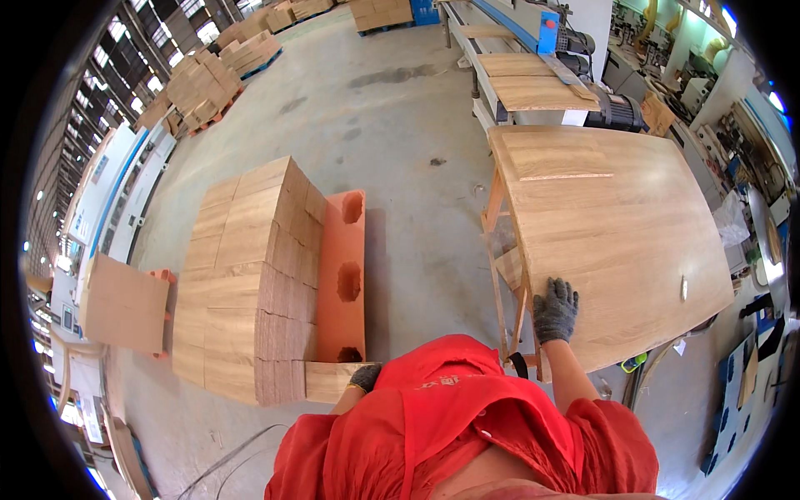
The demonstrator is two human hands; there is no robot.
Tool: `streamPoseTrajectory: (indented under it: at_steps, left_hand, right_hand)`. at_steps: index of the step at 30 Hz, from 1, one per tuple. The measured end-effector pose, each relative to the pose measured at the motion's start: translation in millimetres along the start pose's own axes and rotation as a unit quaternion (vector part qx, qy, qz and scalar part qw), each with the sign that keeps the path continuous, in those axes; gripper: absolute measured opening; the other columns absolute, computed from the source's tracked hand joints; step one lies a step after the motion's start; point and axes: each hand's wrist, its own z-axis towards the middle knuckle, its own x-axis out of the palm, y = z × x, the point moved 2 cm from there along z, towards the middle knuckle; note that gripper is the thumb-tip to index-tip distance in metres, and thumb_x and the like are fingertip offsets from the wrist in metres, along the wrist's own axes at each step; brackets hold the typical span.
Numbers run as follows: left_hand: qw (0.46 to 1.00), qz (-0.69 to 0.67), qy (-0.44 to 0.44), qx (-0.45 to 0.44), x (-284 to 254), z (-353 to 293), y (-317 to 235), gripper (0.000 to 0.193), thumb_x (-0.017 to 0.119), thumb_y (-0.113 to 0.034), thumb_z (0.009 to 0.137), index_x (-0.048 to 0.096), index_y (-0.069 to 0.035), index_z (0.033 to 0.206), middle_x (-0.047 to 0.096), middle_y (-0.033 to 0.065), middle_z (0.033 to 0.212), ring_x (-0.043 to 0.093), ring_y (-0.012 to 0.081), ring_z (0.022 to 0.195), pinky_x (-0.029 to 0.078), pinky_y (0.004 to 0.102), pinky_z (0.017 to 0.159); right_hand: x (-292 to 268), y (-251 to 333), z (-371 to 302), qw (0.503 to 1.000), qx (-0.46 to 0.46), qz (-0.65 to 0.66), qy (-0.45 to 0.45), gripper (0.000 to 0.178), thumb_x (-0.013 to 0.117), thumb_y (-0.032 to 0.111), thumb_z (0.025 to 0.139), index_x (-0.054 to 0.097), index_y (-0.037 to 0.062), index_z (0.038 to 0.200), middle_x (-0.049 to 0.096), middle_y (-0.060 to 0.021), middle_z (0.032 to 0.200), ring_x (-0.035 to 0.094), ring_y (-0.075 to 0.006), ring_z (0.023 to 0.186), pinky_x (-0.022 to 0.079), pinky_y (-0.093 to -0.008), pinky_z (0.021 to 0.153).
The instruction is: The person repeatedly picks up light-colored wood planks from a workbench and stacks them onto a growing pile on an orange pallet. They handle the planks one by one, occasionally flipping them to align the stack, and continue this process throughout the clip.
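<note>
My right hand, in a grey glove, lies with fingers spread on the left edge of a large wood-grain tabletop. At the lower middle, my left hand, gloved too, grips the end of a narrow wood-grain board; the red clothing partly covers this hand. The board lies against the near end of a tall stack of wood-grain boards. Beneath the stack is an orange pallet with round-cornered holes. A small pale piece sits on the tabletop's right part.
Ahead on the right stands a machine with a blue beam, wood-grain panels on its bed. A brown sheet stands left of the stack. Further back are loaded pallets. Thin cables trail over the floor at lower left.
</note>
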Motion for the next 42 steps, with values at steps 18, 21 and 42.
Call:
streamPoseTrajectory:
  at_steps: [18,21,42]
  left_hand:
    - [0.997,-0.042,-0.061,-0.005,-7.6,-8.6,-21.5,0.03,0.047,-0.029,0.088,0.063,-0.008,0.101,0.065,0.021,0.103,0.062,0.0373,0.099,0.05,0.0458,0.084]
    - [0.995,-0.032,-0.089,-0.011,-13.7,-16.8,-27.9,0.026,0.046,-0.025,0.088,0.063,-0.005,0.092,0.066,0.0224,0.094,0.063,0.0384,0.093,0.051,0.0467,0.081]
    - [0.998,-0.027,-0.02,-0.045,-23.0,-23.1,-46.8,0.038,0.041,-0.028,0.092,0.052,-0.002,0.116,0.062,0.0248,0.109,0.061,0.0391,0.1,0.048,0.0458,0.086]
  right_hand:
    - [12.8,33.3,21.1,0.989,0.011,-0.115,0.088,0.074,0.06,0.041,0.081,0.033,0.0135,0.143,0.03,-0.0164,0.148,0.023,-0.0342,0.139,0.014,-0.0545,0.111]
    - [9.5,37.0,19.5,0.986,0.002,-0.131,0.104,0.071,0.059,0.04,0.082,0.034,0.0134,0.143,0.029,-0.0158,0.149,0.024,-0.0337,0.139,0.017,-0.0528,0.111]
    - [27.2,18.8,20.8,0.982,-0.181,0.041,-0.021,0.045,0.063,0.017,0.079,0.056,0.0023,0.122,0.055,-0.0197,0.124,0.049,-0.0357,0.117,0.037,-0.0459,0.102]
